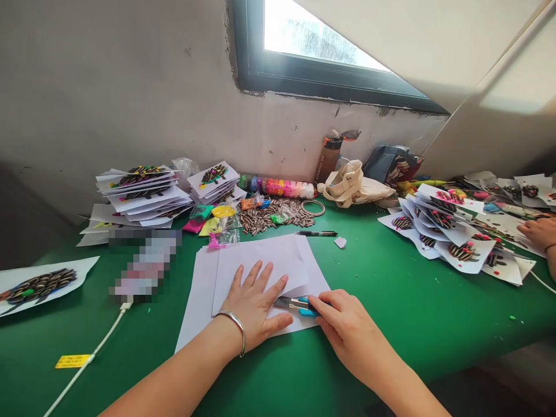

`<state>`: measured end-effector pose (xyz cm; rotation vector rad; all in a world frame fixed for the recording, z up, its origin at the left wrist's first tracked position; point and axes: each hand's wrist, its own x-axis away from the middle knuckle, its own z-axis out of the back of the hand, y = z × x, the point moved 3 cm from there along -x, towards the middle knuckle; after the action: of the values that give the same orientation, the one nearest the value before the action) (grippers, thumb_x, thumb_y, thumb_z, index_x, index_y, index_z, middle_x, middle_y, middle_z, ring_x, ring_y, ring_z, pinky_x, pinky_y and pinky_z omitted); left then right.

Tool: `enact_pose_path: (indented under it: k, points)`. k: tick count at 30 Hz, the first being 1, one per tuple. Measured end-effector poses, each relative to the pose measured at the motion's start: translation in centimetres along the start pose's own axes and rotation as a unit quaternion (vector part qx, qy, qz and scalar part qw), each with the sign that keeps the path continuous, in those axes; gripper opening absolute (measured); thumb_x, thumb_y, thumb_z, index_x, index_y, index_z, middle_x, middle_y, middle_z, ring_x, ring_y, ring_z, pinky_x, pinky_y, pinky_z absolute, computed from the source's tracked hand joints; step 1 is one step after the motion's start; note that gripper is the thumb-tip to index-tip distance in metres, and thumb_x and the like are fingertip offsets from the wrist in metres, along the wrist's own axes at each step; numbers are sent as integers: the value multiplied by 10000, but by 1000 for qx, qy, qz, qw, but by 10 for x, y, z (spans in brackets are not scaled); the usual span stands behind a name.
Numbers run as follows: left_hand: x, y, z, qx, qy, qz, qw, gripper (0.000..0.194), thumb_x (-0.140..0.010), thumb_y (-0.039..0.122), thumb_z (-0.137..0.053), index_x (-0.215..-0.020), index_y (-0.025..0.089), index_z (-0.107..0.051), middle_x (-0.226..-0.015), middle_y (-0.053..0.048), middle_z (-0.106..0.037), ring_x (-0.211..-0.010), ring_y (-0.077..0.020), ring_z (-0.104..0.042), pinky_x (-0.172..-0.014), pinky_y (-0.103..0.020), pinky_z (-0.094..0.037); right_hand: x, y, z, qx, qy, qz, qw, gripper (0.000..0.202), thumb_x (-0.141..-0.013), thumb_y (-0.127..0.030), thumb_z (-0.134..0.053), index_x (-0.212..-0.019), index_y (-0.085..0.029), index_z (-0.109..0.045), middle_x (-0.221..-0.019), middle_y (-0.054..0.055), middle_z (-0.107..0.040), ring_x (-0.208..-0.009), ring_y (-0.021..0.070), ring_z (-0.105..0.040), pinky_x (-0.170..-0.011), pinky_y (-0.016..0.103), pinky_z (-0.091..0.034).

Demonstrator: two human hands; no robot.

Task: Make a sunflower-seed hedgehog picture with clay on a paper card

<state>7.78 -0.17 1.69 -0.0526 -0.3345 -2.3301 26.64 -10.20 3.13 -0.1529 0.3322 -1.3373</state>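
Observation:
My left hand (256,298) lies flat with its fingers spread on a folded white sheet (278,260). Under that sheet is a stack of larger white paper (195,313). My right hand (343,318) is closed around a blue cutting tool (307,306), probably a utility knife or scissors. Its metal part points left and reaches the folded sheet's lower right edge, close to my left thumb. My fingers partly hide the tool's handle. A silver bangle circles my left wrist.
Beyond the paper lie a black pen (319,233), sunflower seeds (278,215) and clay packets (223,211). Decorated cards are stacked left (147,202) and right (452,226). A white cable (104,341) crosses the left side. Another person's hand (538,231) rests far right.

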Motion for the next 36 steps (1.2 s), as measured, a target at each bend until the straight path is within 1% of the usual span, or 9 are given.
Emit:
enact_pose_path:
  k: [3, 7, 9, 11, 17, 20, 24, 29, 36]
  points:
    - [0, 0, 0, -1, 1, 0, 1000, 708, -810, 737, -286, -1428, 396, -227, -1539, -51, -150, -1403, -340, -60, -1066, -611, 27, 6, 6, -2, 5, -1, -8, 1000, 369, -906, -157, -410, -1244, -264, -514, -1097, 92, -582, -947, 229, -539, -777, 393, -486]
    - [1, 0, 0, -5, -5, 0, 1000, 706, -810, 734, -294, -1427, 396, -228, -1539, -44, -159, -1402, -341, -71, -1069, -606, 27, 17, 22, -3, 22, 25, -34, 999, 347, -915, -201, -412, -1241, -256, -515, -1102, 101, -578, -941, 233, -538, -773, 405, -487]
    - [1, 1, 0, -5, -3, 2, 1000, 709, -808, 736, -293, -1427, 395, -232, -1538, -43, -162, -1402, -343, -74, -1069, -605, 29, 19, 25, -3, 27, 32, -40, 998, 343, -914, -201, -412, -1235, -250, -520, -1099, 104, -580, -938, 234, -540, -774, 406, -487]
    - [0, 1, 0, -3, -1, 2, 1000, 710, -808, 738, -283, -1427, 394, -233, -1538, -46, -160, -1402, -341, -70, -1068, -606, 30, 16, 21, -4, 31, 28, -41, 998, 343, -910, -196, -417, -1231, -250, -524, -1095, 103, -581, -938, 233, -541, -776, 403, -485]
    - [1, 0, -1, -6, 0, 1, 1000, 723, -804, 747, -262, -1432, 391, -220, -1540, -53, -155, -1404, -333, -52, -1069, -610, 21, -3, -4, -6, 38, 16, -45, 998, 345, -890, -157, -440, -1212, -234, -536, -1053, 98, -586, -918, 238, -530, -768, 399, -467]
    - [1, 0, 0, -4, 0, 1, 1000, 728, -801, 751, -255, -1432, 390, -220, -1539, -63, -160, -1405, -329, -49, -1067, -614, 17, -7, -11, -8, 36, 15, -36, 999, 349, -884, -132, -429, -1198, -235, -543, -1039, 96, -588, -910, 238, -526, -761, 392, -458]
    - [2, 0, 0, 4, 0, -3, 1000, 738, -794, 759, -259, -1430, 386, -232, -1539, -74, -156, -1404, -333, -42, -1064, -619, 20, -5, -12, -9, 38, 14, -21, 999, 381, -894, -117, -402, -1237, -236, -519, -1042, 102, -587, -896, 235, -526, -742, 379, -456]
    - [2, 0, -2, 8, 2, -7, 1000, 741, -797, 758, -261, -1433, 378, -231, -1539, -77, -151, -1403, -339, -33, -1063, -623, 36, -8, -14, -10, 38, 20, -21, 999, 361, -884, -117, -425, -1201, -239, -549, -1018, 98, -595, -887, 233, -527, -744, 376, -451]
    - [3, 1, 1, 11, -8, -4, 1000, 766, -781, 780, -230, -1434, 380, -224, -1541, -80, -139, -1402, -336, -23, -1065, -627, 29, -3, -15, -13, 17, 23, -20, 999, 357, -898, -132, -424, -1226, -222, -531, -1054, 97, -587, -906, 229, -522, -759, 384, -448]
